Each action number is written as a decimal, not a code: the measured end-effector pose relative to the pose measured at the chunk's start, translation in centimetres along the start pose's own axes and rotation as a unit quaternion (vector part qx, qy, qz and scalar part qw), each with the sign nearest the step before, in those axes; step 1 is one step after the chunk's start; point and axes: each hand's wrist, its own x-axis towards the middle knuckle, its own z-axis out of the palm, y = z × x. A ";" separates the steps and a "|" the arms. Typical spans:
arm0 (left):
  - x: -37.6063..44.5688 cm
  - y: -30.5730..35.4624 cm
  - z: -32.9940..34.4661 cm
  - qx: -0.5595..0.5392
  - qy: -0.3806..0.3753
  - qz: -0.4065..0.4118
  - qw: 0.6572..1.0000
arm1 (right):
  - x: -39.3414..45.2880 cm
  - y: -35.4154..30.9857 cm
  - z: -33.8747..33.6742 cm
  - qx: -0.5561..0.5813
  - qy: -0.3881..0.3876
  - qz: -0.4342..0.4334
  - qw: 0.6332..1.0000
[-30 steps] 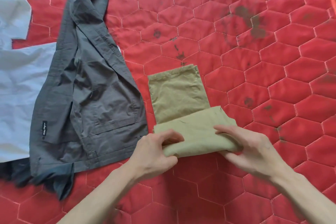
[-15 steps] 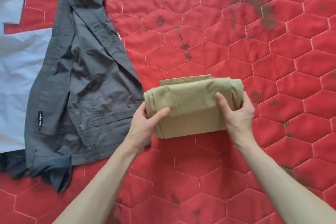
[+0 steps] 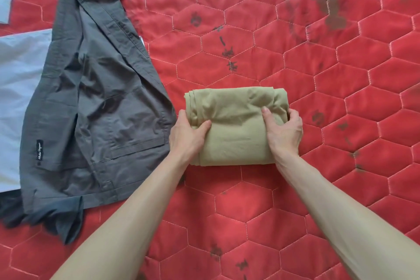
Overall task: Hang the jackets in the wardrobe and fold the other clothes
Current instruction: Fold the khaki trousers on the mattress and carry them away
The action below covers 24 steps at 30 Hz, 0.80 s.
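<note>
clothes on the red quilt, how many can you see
3, maybe more out of frame: folded khaki trousers at centre in both hands, a grey jacket spread left of them, and a pale blue shirt at the left edge, partly under the jacket.

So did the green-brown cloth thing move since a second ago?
Yes. The khaki bundle was rolled away from the person, up the red quilt, toward the dark stains. Both the left hand and right hand grip it.

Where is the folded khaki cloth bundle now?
In the head view, the folded khaki cloth bundle lies mid-frame on the red quilted cover, held between left hand and right hand, right of the grey jacket.
</note>
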 end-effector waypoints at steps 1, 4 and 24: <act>0.3 0.1 -0.2 0.000 -0.009 -0.019 1.000 | 0.2 -0.3 -0.2 -0.016 -0.008 0.001 1.000; 1.4 0.2 -1.0 -0.095 -0.063 -0.100 0.988 | 1.1 -1.0 -1.3 -0.046 -0.051 -0.016 0.998; -8.6 0.4 -9.7 -0.491 -0.311 -0.166 0.797 | -6.4 -5.4 -11.7 0.223 -0.447 0.146 0.854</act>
